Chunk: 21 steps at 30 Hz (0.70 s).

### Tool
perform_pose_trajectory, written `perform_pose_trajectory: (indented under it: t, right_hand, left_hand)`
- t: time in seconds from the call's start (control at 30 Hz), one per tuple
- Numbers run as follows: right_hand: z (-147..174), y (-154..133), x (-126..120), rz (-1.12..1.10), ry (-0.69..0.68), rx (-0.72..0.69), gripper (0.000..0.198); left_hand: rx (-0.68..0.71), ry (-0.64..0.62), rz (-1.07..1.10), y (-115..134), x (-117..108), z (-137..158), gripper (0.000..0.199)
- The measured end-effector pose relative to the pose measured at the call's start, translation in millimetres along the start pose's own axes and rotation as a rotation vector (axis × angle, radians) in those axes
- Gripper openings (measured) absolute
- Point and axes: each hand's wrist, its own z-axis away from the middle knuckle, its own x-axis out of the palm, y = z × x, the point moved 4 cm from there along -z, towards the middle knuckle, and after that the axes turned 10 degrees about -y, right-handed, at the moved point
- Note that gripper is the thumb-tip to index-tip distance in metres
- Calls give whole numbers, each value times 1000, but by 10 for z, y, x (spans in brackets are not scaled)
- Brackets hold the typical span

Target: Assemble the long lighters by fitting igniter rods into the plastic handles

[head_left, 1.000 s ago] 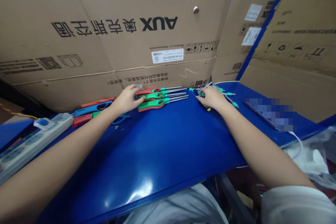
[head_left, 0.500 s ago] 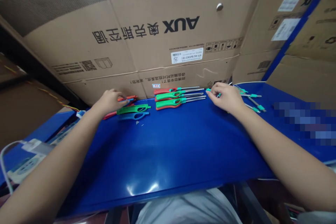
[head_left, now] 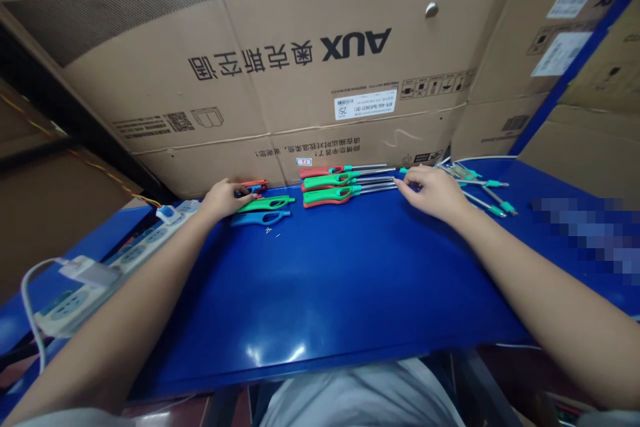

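Observation:
My left hand (head_left: 223, 201) is at the far left of the blue table. Its fingers are closed at the back end of a green lighter handle (head_left: 273, 203). A blue lighter handle (head_left: 261, 218) lies just in front, with red handles (head_left: 255, 184) partly hidden behind my fingers. My right hand (head_left: 431, 191) is closed at the back right, fingers curled round a metal lighter tube whose green end (head_left: 403, 171) pokes out; my hand hides the rest. Loose tubes with green ends (head_left: 493, 183) lie right of it. Between my hands lie several lighters (head_left: 327, 196) in red and green, tubes pointing right.
A large cardboard panel (head_left: 280, 107) stands along the table's back edge. A power strip (head_left: 133, 253) with a white plug (head_left: 90, 271) lies beside my left forearm. The blue table (head_left: 320, 287) stretches in front of me. A blurred-out patch covers its right side.
My left hand has shifted from the red and blue handles onto the green one. My right hand stays near the tubes. The view has turned slightly left.

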Motion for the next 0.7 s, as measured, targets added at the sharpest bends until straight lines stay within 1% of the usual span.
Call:
perform_pose_trajectory:
  t: [0.17, 0.3, 0.37, 0.43, 0.47, 0.53, 0.57, 0.6, 0.7]
  right_hand:
    - [1, 6, 0, -9, -3, 5, 35]
    - [-4, -24, -34, -16, 10, -10, 35]
    - [-4, -81, -69, -32, 16, -32, 37]
    - [3, -180, -104, -73, 12, -75, 38]
    - [11, -246, -118, -109, 7, -107, 36]
    - [40, -400, -133, -213, -11, -179, 26]
    - [60, -486, -128, -266, -31, -222, 21]
    - [82, -573, -112, -307, -65, -261, 21]
    - [161, -815, -5, -389, -220, -384, 35]
  left_hand:
    - [-9, -19, -12, 64, -43, -56, 24]
    - [-90, 15, -38, 160, -197, 24, 22]
    - [-129, 64, -50, 271, -297, 121, 24]
    - [-108, 124, -55, 472, -380, 256, 26]
    - [-79, 149, -55, 608, -406, 338, 25]
    - [11, 174, -47, 939, -412, 531, 21]
    - [121, 175, -30, 1146, -391, 640, 19]
    - [233, 164, -10, 1356, -353, 757, 17]
    - [512, 63, -24, 1932, -151, 1090, 13]
